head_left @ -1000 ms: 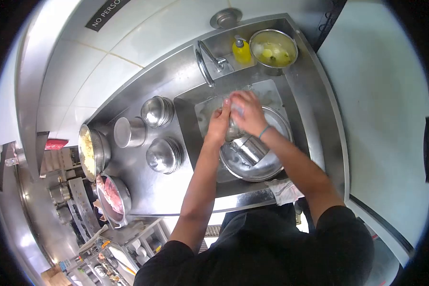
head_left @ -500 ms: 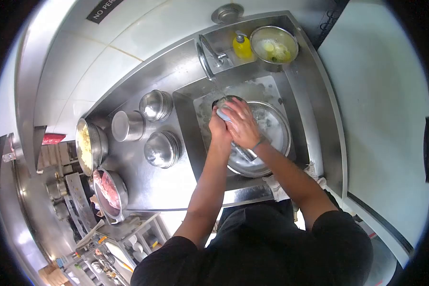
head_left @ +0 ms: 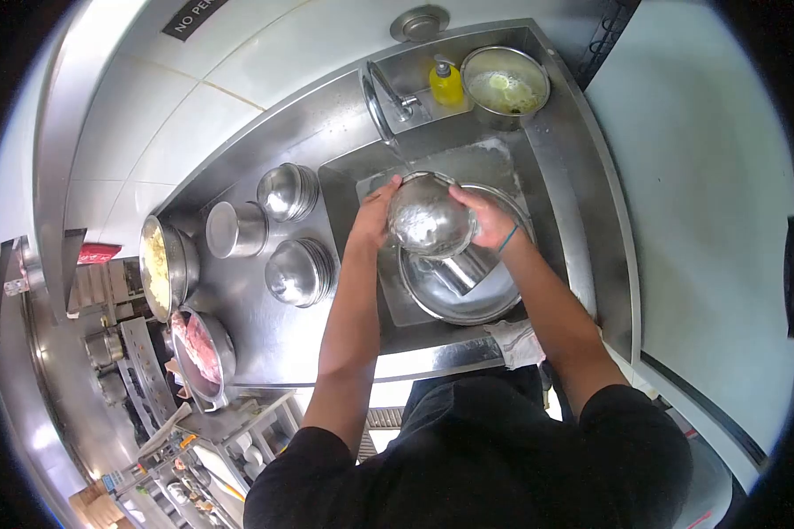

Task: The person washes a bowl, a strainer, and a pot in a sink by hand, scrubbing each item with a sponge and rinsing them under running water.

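Both my hands hold a small steel bowl point(head_left: 426, 220), bottom up, over the sink point(head_left: 348, 225). My left hand point(head_left: 376, 214) grips its left rim and my right hand point(head_left: 492, 219) grips its right side. Under the bowl a large steel basin point(head_left: 468, 300) sits in the sink with a steel cup point(head_left: 459, 270) lying inside it. The tap point(head_left: 381, 106) stands just behind the sink, above the bowl.
Two stacks of upturned steel bowls point(head_left: 284, 192) point(head_left: 298, 273) and a steel canister point(head_left: 231, 231) stand on the counter left of the sink. Two pots of food point(head_left: 161, 264) point(head_left: 201, 348) sit at the counter's left end. A yellow soap bottle point(head_left: 446, 83) and a pot point(head_left: 505, 86) stand behind the sink. A cloth point(head_left: 516, 344) hangs on the front edge.
My hands were close together, rubbing the bowl under the tap. Now they have spread apart and turned the bowl bottom up, lifted slightly toward me.
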`<state>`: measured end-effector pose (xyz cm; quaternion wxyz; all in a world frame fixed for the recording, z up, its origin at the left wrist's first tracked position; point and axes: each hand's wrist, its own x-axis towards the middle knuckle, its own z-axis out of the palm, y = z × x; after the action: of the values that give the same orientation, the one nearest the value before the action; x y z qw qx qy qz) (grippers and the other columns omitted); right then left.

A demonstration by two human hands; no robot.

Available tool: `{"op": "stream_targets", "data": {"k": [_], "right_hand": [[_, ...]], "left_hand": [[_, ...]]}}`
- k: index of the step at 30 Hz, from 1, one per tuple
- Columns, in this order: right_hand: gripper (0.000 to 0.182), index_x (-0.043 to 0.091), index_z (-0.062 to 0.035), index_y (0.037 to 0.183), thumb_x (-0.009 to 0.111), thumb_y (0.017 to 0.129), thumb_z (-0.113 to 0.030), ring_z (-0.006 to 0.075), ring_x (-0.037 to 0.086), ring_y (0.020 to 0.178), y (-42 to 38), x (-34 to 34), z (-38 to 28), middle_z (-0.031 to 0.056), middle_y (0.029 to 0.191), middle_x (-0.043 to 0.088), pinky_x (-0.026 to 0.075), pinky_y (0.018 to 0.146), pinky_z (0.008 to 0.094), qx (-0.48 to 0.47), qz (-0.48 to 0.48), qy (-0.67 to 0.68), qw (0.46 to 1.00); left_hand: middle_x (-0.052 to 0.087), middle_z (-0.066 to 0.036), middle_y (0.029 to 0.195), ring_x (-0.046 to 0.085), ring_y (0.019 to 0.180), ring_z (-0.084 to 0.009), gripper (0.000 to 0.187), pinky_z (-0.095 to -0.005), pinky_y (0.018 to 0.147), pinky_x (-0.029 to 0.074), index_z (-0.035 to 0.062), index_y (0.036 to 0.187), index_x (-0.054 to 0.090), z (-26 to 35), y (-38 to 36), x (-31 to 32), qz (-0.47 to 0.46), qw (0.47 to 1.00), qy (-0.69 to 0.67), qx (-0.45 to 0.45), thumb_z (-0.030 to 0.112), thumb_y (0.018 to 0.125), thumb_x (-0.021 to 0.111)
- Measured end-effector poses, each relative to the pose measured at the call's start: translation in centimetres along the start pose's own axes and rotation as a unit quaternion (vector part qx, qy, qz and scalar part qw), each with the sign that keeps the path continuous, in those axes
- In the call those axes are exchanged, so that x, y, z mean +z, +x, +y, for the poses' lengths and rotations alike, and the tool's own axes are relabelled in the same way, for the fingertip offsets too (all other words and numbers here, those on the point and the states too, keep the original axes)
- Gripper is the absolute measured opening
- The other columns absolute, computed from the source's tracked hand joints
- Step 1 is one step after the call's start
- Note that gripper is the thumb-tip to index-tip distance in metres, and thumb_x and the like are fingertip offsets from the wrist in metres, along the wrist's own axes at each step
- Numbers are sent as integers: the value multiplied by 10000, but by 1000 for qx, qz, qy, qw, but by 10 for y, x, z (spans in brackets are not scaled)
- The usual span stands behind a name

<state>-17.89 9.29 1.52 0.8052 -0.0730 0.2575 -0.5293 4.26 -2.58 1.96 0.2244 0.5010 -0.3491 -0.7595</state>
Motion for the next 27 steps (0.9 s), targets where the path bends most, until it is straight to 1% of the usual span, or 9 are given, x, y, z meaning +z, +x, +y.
{"op": "stream_targets", "data": {"k": [4, 8, 10, 13, 16, 19, 23, 26, 27], "right_hand": [[424, 660, 19, 1208, 741, 954, -310, 193, 681, 1037, 1, 21, 13, 41, 1191, 702, 536, 920, 391, -109, 126, -260, 951], [373, 690, -48, 1079, 719, 878, -360, 444, 668, 1029, 20, 41, 42, 269, 1088, 693, 522, 910, 477, -61, 199, -665, 717], [298, 714, -72, 1052, 669, 902, -326, 451, 648, 1081, 11, 45, 69, 250, 1111, 692, 495, 946, 517, -230, 153, -668, 692], [273, 722, -84, 1051, 664, 882, -291, 435, 617, 1138, -4, 43, 54, 220, 1190, 680, 482, 985, 499, -79, 23, -718, 691], [291, 696, -69, 1140, 617, 896, -205, 358, 591, 1097, -3, 12, 29, 168, 1071, 681, 459, 948, 465, -69, -75, -909, 405], [186, 691, -101, 1029, 629, 863, -158, 363, 579, 1161, 19, 11, 6, 145, 1154, 622, 480, 993, 486, -209, 50, -903, 372], [268, 619, -38, 1115, 637, 855, -98, 392, 584, 1159, 42, 35, 19, 197, 1181, 587, 486, 986, 511, -251, 99, -833, 483], [332, 590, -34, 1175, 655, 864, -131, 415, 567, 1204, 23, 48, 41, 227, 1288, 561, 473, 1007, 525, -201, 52, -733, 648], [339, 627, -58, 1158, 665, 871, -235, 424, 623, 1127, 21, 42, 44, 239, 1210, 634, 497, 967, 527, -227, 22, -727, 647]], "left_hand": [[630, -140, 1325, 669, 1080, -252, 719, -470, 893, 581, 19, 1430, 512, 2, -11, 13, 47, 988, 112, -99, 547, 965, 659], [486, -177, 1488, 579, 1249, -321, 814, -532, 925, 564, 68, 1551, 351, -17, -47, 59, 83, 988, 68, -108, 575, 976, 623], [460, -188, 1518, 536, 1322, -325, 787, -523, 911, 569, 91, 1576, 289, -58, -14, 23, 25, 997, -29, -63, 560, 1010, 569], [471, -173, 1503, 623, 1223, -328, 702, -502, 859, 608, 95, 1572, 264, -48, -29, 2, 115, 990, -11, -79, 495, 1054, 516], [543, -199, 1432, 652, 1179, -370, 720, -544, 906, 596, 18, 1519, 359, -30, -54, 15, 105, 991, 22, -79, 529, 1040, 522], [532, -196, 1459, 656, 1178, -387, 717, -586, 933, 579, 51, 1540, 323, -43, -48, 16, 17, 996, -24, -86, 543, 1046, 492], [574, -175, 1420, 621, 1241, -342, 684, -521, 987, 555, 84, 1513, 385, -49, -41, 20, -93, 986, -90, -103, 589, 1054, 429], [618, -163, 1360, 595, 1273, -303, 681, -464, 1019, 526, 90, 1441, 479, -44, -35, 17, -97, 974, -188, -86, 636, 1047, 385], [657, -148, 1265, 617, 1216, -283, 514, -439, 1009, 518, 69, 1339, 564, -44, -31, 12, -76, 973, -186, -118, 498, 1070, 476]]}}
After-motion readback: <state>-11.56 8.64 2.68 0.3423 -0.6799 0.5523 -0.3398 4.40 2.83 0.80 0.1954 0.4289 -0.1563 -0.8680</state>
